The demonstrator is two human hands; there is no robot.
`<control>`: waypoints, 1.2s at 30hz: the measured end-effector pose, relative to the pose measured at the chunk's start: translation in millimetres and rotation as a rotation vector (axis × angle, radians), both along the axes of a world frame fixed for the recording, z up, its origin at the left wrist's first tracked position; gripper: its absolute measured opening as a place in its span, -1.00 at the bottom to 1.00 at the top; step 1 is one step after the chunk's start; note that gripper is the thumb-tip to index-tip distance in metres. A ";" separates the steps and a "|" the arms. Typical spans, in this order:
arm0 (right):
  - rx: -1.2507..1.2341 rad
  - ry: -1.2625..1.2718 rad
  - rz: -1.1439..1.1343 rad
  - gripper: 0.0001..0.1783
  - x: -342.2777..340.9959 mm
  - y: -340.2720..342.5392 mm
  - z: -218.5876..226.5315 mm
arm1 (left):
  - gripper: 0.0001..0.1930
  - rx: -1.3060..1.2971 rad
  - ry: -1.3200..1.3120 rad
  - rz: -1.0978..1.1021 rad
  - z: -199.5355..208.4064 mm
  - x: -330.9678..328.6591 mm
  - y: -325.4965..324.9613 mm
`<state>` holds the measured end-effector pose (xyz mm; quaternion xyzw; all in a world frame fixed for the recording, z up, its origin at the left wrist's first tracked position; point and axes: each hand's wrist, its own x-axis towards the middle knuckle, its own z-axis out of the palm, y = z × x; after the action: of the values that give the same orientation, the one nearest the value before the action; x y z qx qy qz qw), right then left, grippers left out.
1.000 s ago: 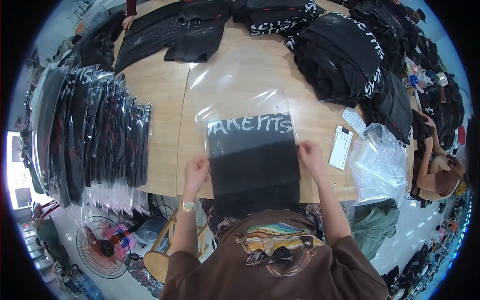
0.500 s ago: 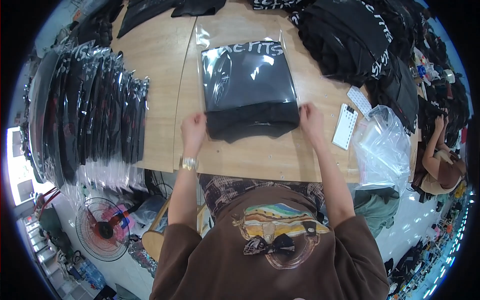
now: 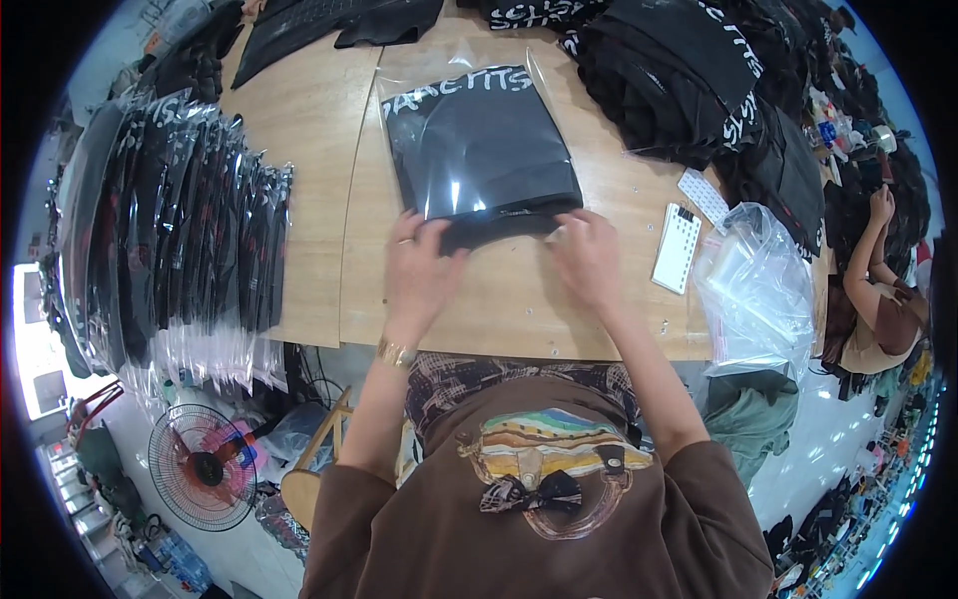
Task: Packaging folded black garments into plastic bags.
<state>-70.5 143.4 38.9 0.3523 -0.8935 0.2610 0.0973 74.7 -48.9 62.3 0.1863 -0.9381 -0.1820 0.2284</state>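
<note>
In the head view, a folded black garment point(image 3: 499, 228) is laid flat at the upper centre of the frame, on the wooden desk point(image 3: 499, 314). Most of it is covered by a clear plastic bag point(image 3: 484, 140); only a dark band along its lower edge is left outside the film. The lower left corner is touched by the left hand point(image 3: 424, 260), thumb and fingers spread; the lower right corner is met by the right hand point(image 3: 587, 250), fingers curled. Whether cloth or film is clamped by either of the hands cannot be told.

The garment looks soft and light, easily bunched if pushed from one side; the film looks thin and slippery. Both are probably best held at the lower corners, with film and cloth pinched together.

Bagged black garments point(image 3: 180, 230) are packed closely at the left of the frame; a dark pile point(image 3: 659, 90) is heaped at the upper right.
</note>
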 end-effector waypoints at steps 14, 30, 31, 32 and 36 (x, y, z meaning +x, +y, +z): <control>0.291 -0.389 0.421 -0.69 -80.7 -111.1 17.7 | -0.88 0.230 -0.156 -0.137 -4.3 -89.9 -62.6; 0.515 -0.311 0.318 -0.68 -92.1 -163.7 38.1 | -0.48 0.260 -0.327 -0.277 3.6 -122.8 -99.0; 0.510 -0.315 0.315 -0.68 -91.9 -165.2 38.7 | -0.48 0.256 -0.332 -0.280 5.1 -125.3 -100.2; 0.495 -0.318 0.307 -0.68 -92.6 -166.2 39.6 | -0.49 0.244 -0.373 -0.261 7.3 -128.2 -102.1; 0.468 -0.333 0.270 -0.70 -94.5 -163.2 36.0 | -0.52 0.219 -0.551 -0.214 23.7 -142.0 -93.3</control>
<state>-165.0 -19.8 74.8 0.4327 -0.8782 0.1132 -0.1696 -67.3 -142.2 86.1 0.1525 -0.9537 -0.2477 -0.0760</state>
